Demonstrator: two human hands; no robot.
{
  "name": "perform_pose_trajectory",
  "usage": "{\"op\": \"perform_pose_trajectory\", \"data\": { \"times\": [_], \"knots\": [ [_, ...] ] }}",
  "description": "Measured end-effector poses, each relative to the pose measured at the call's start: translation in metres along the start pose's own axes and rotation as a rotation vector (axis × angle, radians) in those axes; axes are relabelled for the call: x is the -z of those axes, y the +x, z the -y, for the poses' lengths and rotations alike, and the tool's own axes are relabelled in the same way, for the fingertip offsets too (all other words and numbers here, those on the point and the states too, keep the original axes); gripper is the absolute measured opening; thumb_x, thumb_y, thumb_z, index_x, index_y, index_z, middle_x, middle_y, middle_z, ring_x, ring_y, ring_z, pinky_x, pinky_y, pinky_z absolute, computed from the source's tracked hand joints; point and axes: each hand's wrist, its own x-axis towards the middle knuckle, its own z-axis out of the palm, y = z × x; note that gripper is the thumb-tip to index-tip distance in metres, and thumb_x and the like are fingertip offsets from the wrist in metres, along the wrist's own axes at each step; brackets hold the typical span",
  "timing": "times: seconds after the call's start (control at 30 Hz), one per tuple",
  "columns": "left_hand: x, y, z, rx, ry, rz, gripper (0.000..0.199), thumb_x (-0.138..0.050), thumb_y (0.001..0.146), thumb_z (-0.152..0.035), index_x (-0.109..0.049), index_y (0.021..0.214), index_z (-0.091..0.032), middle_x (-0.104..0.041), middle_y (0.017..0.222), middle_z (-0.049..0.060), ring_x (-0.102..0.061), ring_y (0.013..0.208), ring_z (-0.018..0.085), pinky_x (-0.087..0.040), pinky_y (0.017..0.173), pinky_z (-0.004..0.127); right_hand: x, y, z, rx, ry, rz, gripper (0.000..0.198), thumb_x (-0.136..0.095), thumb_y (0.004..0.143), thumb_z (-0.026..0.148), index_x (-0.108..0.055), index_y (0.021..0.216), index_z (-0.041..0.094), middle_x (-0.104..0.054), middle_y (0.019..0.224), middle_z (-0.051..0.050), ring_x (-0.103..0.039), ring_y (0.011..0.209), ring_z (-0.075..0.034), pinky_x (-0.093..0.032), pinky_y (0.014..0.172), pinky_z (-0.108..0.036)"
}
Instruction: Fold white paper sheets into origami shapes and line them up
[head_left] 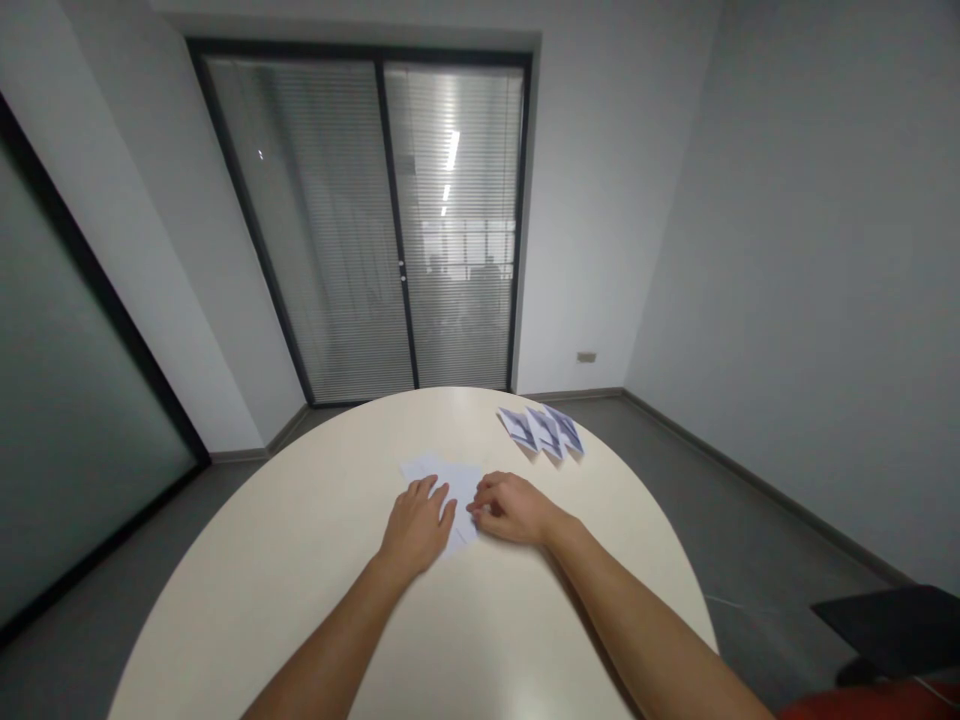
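A sheet of white paper [459, 482] lies on the round, cream table, between and partly under my hands. My left hand [418, 527] rests flat on the paper's left part, its fingers spread. At the paper's right edge, my right hand [511, 508] has its thumb and fingers brought together in a pinch on that edge. The paper's left and right margins are partly covered by my hands. Farther back to the right lie several folded papers [546, 434] with dark printed patches, overlapping in a row.
The round table [300, 580] spreads out on all sides of the paper. Beyond it stands a glass door [405, 230] with blinds. A dark, flat object [892, 625] sits at the lower right beside something red [870, 703]. A frosted glass panel [75, 400] is at the left.
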Motion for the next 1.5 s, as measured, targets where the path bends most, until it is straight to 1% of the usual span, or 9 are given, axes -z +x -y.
{"op": "perform_pose_trajectory", "data": {
  "times": [0.13, 0.37, 0.53, 0.63, 0.77, 1.03, 1.2, 1.37, 1.5],
  "knots": [
    [0.000, -0.001, 0.004, -0.032, 0.001, -0.007, 0.043, -0.042, 0.100, -0.037, -0.062, 0.133, -0.019, -0.057, 0.139, 0.014, -0.051, 0.127, 0.027, -0.041, 0.108, 0.043, -0.001, 0.000, 0.002, 0.021, 0.070, 0.020, 0.029, -0.058, 0.085, 0.018, -0.079, 0.105, 0.023, -0.077, 0.094, -0.004, -0.067, 0.089, -0.019, -0.048, 0.086, -0.028],
    [-0.004, 0.001, 0.011, -0.084, -0.024, 0.027, 0.043, -0.044, 0.096, -0.024, -0.063, 0.135, -0.022, -0.060, 0.135, 0.012, -0.053, 0.125, 0.026, -0.039, 0.111, 0.042, -0.016, -0.001, -0.026, -0.133, -0.009, -0.169, 0.039, -0.058, 0.085, 0.017, -0.074, 0.121, 0.021, -0.069, 0.128, -0.010, -0.060, 0.121, -0.025, -0.044, 0.107, -0.039],
    [-0.003, 0.000, 0.013, -0.117, -0.041, 0.066, 0.048, -0.044, 0.092, -0.016, -0.061, 0.136, -0.022, -0.058, 0.143, 0.010, -0.050, 0.131, 0.025, -0.036, 0.114, 0.042, -0.020, -0.002, -0.037, -0.144, 0.053, -0.127, 0.031, -0.058, 0.090, 0.021, -0.075, 0.117, 0.021, -0.074, 0.117, -0.010, -0.063, 0.115, -0.024, -0.046, 0.103, -0.038],
    [0.001, -0.002, 0.009, -0.124, -0.056, 0.045, 0.041, -0.043, 0.098, -0.032, -0.063, 0.132, -0.021, -0.059, 0.142, 0.011, -0.050, 0.132, 0.027, -0.037, 0.113, 0.045, -0.017, -0.002, -0.035, -0.118, 0.076, -0.119, 0.028, -0.062, 0.092, 0.027, -0.076, 0.115, 0.022, -0.074, 0.115, -0.009, -0.063, 0.114, -0.024, -0.046, 0.102, -0.037],
    [0.005, -0.005, 0.004, -0.128, -0.061, 0.054, 0.049, -0.049, 0.095, -0.052, -0.063, 0.130, -0.020, -0.057, 0.144, 0.012, -0.048, 0.132, 0.031, -0.039, 0.111, 0.047, -0.013, -0.003, -0.029, -0.083, 0.086, -0.116, 0.026, -0.067, 0.091, 0.037, -0.077, 0.111, 0.022, -0.074, 0.110, -0.010, -0.063, 0.110, -0.024, -0.047, 0.097, -0.035],
    [0.009, -0.003, 0.003, -0.207, -0.080, 0.029, 0.035, -0.051, 0.096, -0.034, -0.066, 0.125, -0.022, -0.064, 0.125, 0.010, -0.057, 0.115, 0.025, -0.044, 0.104, 0.041, -0.003, -0.002, -0.017, -0.079, 0.032, -0.092, 0.026, -0.064, 0.093, 0.042, -0.079, 0.097, 0.021, -0.074, 0.094, -0.008, -0.064, 0.100, -0.023, -0.048, 0.089, -0.032],
    [0.007, -0.001, 0.005, -0.230, -0.114, 0.014, 0.032, -0.050, 0.098, -0.030, -0.067, 0.123, -0.023, -0.066, 0.125, 0.009, -0.059, 0.115, 0.024, -0.046, 0.101, 0.039, -0.005, -0.005, -0.020, -0.055, 0.063, -0.115, 0.039, -0.069, 0.090, 0.039, -0.070, 0.126, 0.025, -0.069, 0.120, -0.010, -0.061, 0.114, -0.024, -0.046, 0.100, -0.036],
    [0.004, -0.001, 0.006, -0.272, -0.185, -0.018, 0.029, -0.051, 0.098, -0.026, -0.069, 0.120, -0.023, -0.068, 0.126, 0.007, -0.061, 0.117, 0.023, -0.045, 0.104, 0.040, -0.013, -0.002, -0.027, 0.033, 0.051, -0.100, 0.025, -0.068, 0.087, 0.022, -0.077, 0.111, 0.024, -0.068, 0.123, -0.010, -0.061, 0.116, -0.024, -0.046, 0.102, -0.037],
    [0.006, 0.000, 0.006, -0.311, -0.246, 0.000, 0.026, -0.048, 0.099, -0.023, -0.071, 0.112, -0.024, -0.071, 0.115, 0.005, -0.064, 0.107, 0.020, -0.047, 0.098, 0.034, -0.018, 0.001, -0.029, 0.035, 0.014, -0.131, 0.032, -0.062, 0.086, 0.014, -0.075, 0.113, 0.024, -0.072, 0.122, -0.008, -0.063, 0.115, -0.024, -0.043, 0.105, -0.040]
  ]
}}
